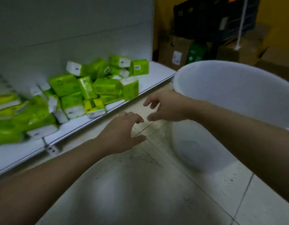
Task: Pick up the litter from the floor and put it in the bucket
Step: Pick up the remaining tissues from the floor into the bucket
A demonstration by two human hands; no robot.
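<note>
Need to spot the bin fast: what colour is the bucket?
White; the bucket shows clearly in the head view.

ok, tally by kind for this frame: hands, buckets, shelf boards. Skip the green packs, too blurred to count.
Hands: 2, the left hand and the right hand, both open and holding nothing
Buckets: 1, the white bucket
Shelf boards: 1, the white shelf board
Total: 4
</note>
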